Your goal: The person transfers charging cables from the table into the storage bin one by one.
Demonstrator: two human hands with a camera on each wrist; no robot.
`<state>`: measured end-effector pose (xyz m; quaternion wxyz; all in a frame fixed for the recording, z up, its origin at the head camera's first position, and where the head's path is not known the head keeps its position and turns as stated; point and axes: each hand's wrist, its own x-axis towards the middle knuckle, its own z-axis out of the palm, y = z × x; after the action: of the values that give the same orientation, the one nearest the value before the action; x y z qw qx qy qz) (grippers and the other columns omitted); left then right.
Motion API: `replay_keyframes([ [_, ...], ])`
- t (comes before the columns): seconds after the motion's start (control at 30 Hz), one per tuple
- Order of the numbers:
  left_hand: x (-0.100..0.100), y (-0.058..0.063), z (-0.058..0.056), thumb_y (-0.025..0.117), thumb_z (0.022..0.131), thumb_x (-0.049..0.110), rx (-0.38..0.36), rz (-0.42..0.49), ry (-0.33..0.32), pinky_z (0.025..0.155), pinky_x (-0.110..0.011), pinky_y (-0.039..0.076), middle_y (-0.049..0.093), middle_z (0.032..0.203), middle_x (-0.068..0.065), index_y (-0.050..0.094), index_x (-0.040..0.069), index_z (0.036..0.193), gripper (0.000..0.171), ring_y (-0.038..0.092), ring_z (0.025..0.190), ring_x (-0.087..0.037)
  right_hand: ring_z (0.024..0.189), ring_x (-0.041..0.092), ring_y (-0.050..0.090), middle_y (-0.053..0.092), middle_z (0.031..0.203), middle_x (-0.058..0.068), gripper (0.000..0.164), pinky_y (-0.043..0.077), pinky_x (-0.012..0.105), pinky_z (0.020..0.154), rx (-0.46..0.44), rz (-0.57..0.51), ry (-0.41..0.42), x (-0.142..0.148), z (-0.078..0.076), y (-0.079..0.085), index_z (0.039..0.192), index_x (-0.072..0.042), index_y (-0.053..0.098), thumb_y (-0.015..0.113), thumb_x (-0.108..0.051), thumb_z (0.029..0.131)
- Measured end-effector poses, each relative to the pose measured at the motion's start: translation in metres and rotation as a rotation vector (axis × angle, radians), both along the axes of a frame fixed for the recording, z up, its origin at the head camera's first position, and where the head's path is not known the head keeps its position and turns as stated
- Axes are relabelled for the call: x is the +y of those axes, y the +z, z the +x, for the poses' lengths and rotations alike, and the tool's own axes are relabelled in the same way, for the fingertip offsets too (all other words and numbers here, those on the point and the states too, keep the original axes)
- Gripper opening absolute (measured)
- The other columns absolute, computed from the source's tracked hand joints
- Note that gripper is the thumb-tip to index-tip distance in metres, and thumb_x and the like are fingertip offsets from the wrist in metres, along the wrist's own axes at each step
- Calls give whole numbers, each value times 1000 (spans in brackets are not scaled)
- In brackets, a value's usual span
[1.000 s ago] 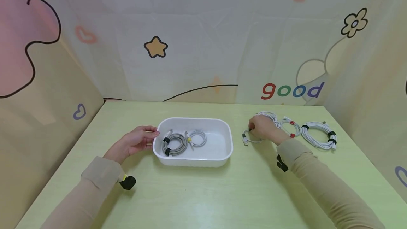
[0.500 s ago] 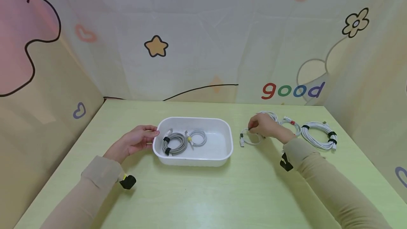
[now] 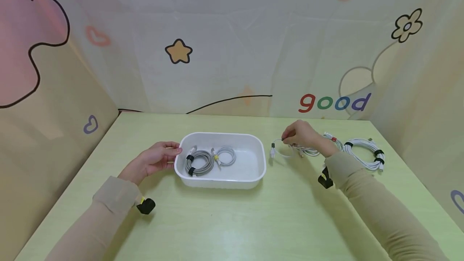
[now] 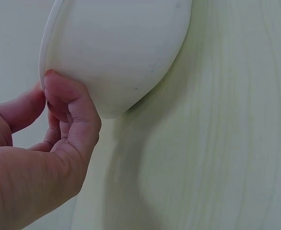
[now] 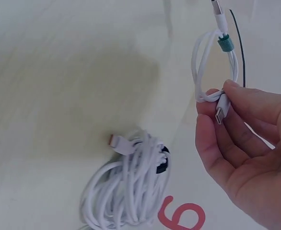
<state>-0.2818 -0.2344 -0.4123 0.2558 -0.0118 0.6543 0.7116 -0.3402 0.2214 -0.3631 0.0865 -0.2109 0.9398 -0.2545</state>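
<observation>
r hand (image 3: 306, 135): pinching small white cable (image 5: 234, 66) btw thumb & fingertips; looks held just above table (image 3: 217, 228), right of tub (image 3: 221, 184), apart from it
l hand (image 3: 156, 159): gripping tub rim at its left end
tub: 2 coils in left & mid part, gray coil (image 3: 210, 163) + yellow-tied coil (image 3: 216, 158); right part bare
cable step: prob. pickup, grasp looks secure, not yet in tub
next move: likely calls for carrying it left over rim & lowering into bare part, l hand steadying
right wrist cam: green tie (image 5: 226, 43) & metal plug tip (image 5: 219, 116) clear; head cam shows tie only as dark spot. bundle (image 5: 126, 187) below shows well too, but r hand partly blocks it in head cam
left wrist cam: fingers (image 4: 66, 88) vs tub's outer wall; coils n/a there
</observation>
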Motion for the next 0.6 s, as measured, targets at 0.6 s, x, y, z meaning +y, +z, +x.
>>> replay_keyframes([
  [0.6,0,1,1,57,97,12,13,-21,-9,72,-24,56,63,92,1,43,1,119,28,64,80,-9,71,21,62,71,90,18,16,58,34,71,-20,-87,-30,-28,6,38,101,2,69,69,-7,87],
])
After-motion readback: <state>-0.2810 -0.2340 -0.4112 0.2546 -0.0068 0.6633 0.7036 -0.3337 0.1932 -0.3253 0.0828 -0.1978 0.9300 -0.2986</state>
